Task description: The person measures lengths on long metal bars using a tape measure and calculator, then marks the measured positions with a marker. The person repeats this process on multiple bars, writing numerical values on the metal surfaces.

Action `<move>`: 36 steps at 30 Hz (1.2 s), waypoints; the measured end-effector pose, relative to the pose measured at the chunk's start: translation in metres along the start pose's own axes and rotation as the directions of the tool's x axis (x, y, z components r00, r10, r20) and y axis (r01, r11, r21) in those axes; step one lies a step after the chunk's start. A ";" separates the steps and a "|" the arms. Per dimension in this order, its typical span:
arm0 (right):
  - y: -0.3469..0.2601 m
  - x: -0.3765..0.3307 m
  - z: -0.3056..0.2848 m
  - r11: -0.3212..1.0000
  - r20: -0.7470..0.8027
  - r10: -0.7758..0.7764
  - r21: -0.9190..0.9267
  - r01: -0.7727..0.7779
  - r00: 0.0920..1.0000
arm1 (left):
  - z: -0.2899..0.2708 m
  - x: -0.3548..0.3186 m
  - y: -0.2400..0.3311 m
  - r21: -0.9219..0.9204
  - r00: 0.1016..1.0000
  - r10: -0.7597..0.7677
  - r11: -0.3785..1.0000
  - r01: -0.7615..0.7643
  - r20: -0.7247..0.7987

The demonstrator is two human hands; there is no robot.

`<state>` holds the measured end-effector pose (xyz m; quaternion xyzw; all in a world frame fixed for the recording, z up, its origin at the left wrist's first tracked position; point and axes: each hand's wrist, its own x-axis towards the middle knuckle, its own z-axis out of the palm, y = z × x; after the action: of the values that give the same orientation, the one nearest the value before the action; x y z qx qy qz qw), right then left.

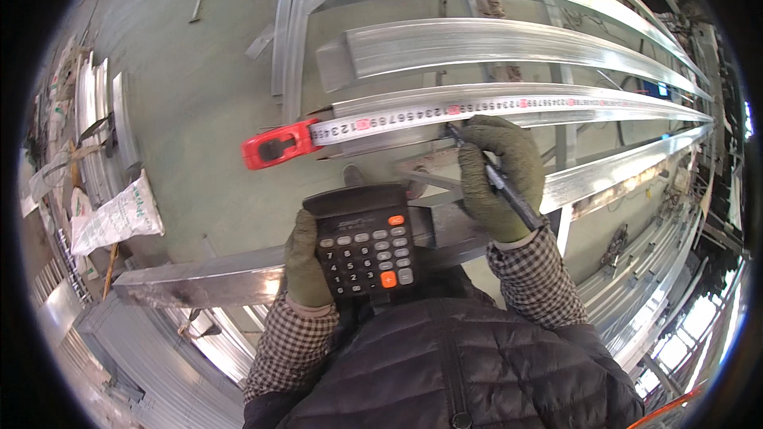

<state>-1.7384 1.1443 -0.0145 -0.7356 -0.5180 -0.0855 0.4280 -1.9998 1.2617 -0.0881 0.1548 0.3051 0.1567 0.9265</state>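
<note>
My left hand (304, 261), in a dark green glove, grips the left side of a black calculator (369, 262) with grey and orange keys. Its tilted display faces up in front of my jacket. A dark marker-like pen (509, 191) is held in my gloved right hand (502, 171), its tip near the edge of a silver metal profile (381, 137). Along that profile lies the extended white blade (493, 106) of a tape measure. The red tape case (278, 145) sits past the profile's left end.
More long metal profiles (493, 41) run side by side beyond, toward the right. A metal beam (199, 280) crosses close to my body. Stacked profiles (151, 349) lie at the lower left, near a white sack (119, 218). Green floor (207, 111) shows at the left.
</note>
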 end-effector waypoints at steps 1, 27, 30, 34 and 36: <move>0.000 0.000 0.000 1.000 -0.007 0.017 -0.007 -0.017 1.000 | 0.001 0.000 0.000 -0.001 1.000 0.007 1.000 -0.007 0.029; -0.002 -0.001 -0.002 0.994 -0.026 0.064 0.087 -0.061 0.998 | 0.010 -0.004 0.003 -0.027 0.999 0.023 0.999 -0.022 0.023; -0.003 -0.002 -0.004 0.985 -0.089 0.078 0.162 -0.063 0.993 | 0.004 -0.002 0.005 0.045 0.999 0.007 0.999 -0.008 0.031; -0.009 -0.004 -0.007 0.956 -0.130 0.207 0.239 -0.172 0.970 | 0.002 -0.002 0.006 0.042 0.996 0.025 0.999 -0.029 0.081; -0.010 -0.003 -0.009 0.943 -0.094 0.255 0.242 -0.227 0.962 | 0.006 -0.001 0.009 0.073 0.994 0.025 0.997 -0.033 0.106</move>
<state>-1.7457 1.1368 -0.0055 -0.7324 -0.4029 -0.0174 0.5485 -1.9989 1.2681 -0.0798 0.2018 0.2594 0.1503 0.9324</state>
